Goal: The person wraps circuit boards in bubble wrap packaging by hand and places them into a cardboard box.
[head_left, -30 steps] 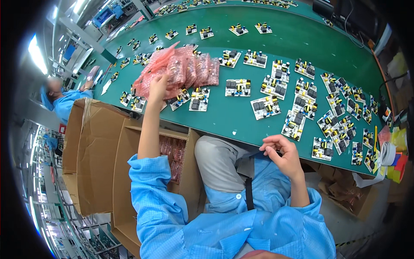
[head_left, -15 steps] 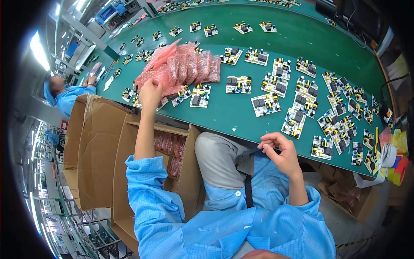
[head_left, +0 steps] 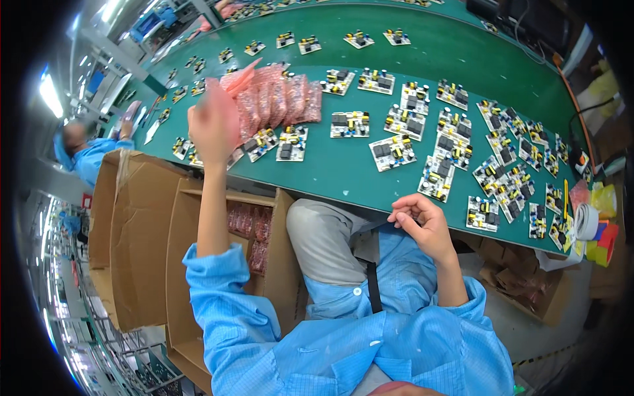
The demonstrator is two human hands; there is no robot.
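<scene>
My left hand [head_left: 212,135] is raised over the left part of the green table, its fingers closed on a pink bubble-wrap bag [head_left: 225,113]. Motion smears the fingers and the bag. Beside it leans a row of circuit boards wrapped in pink bubble wrap [head_left: 277,102], standing close together. Bare circuit boards [head_left: 261,143] with black and yellow parts lie just below the row. My right hand [head_left: 424,228] hovers at the table's front edge, in front of my lap. Its fingers are loosely bent, with nothing visible in them.
A cardboard box [head_left: 281,244] with pink-wrapped pieces inside stands left of my legs, its flaps [head_left: 142,237] up. Many bare boards [head_left: 442,148] spread over the table's right side. Tape rolls [head_left: 586,221] sit at the right edge. Another person [head_left: 92,155] sits far left.
My left hand has moved slightly left, lifting a pink bag off the wrapped row. My right hand keeps much the same pose. The whole view has shifted a little.
</scene>
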